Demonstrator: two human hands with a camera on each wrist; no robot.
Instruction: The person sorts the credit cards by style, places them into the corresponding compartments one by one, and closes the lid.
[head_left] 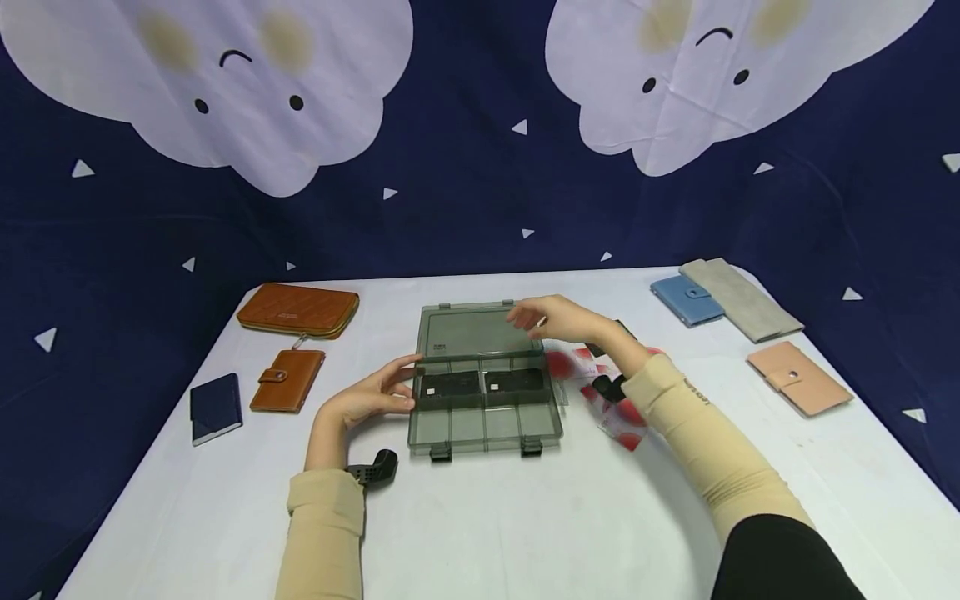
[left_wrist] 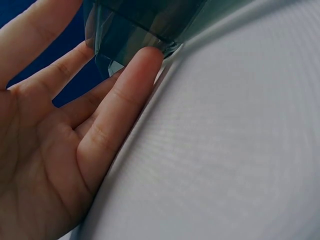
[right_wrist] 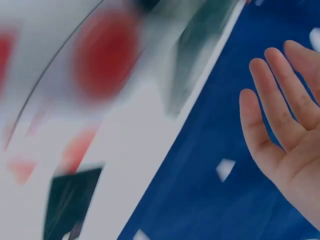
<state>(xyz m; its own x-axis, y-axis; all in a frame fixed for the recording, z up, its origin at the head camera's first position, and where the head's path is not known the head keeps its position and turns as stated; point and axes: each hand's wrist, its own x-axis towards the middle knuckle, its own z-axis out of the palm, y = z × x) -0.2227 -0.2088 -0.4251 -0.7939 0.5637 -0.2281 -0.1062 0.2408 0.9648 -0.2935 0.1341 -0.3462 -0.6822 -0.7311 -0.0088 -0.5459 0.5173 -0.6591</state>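
Box (head_left: 465,429) (translucent grey-green, divided) sits mid-table, lid (head_left: 465,329) open and laid back on the far side. Two black blocks (head_left: 450,384) lie side by side in its middle compartments, each with a small white mark. Two dark latches (head_left: 441,452) on the near edge.

Left hand (head_left: 372,396) is at the box's left side: fingers spread, not curled round anything, fingertips against the wall. Right hand (head_left: 558,319) is over the far right corner of the lid, fingers loose, nothing held (right wrist view shows the palm and fingers extended).

Right of the box: red-and-white wrapper (head_left: 618,425), partly hidden by the right forearm. Dark flat piece (right_wrist: 72,197) next to it, contents unclear.

Left on the table (head_left: 450,533): brown zip wallet (head_left: 292,308) at the back, tan snap card holder (head_left: 288,381) just in front, navy booklet (head_left: 216,408) nearest the left edge. Right: blue snap wallet (head_left: 687,300) beside a long grey wallet (head_left: 738,300) (can't tell if they overlap), pink snap wallet (head_left: 798,379) nearer.

Behind: navy backdrop (head_left: 465,225), upside-down clouds, small white triangles.
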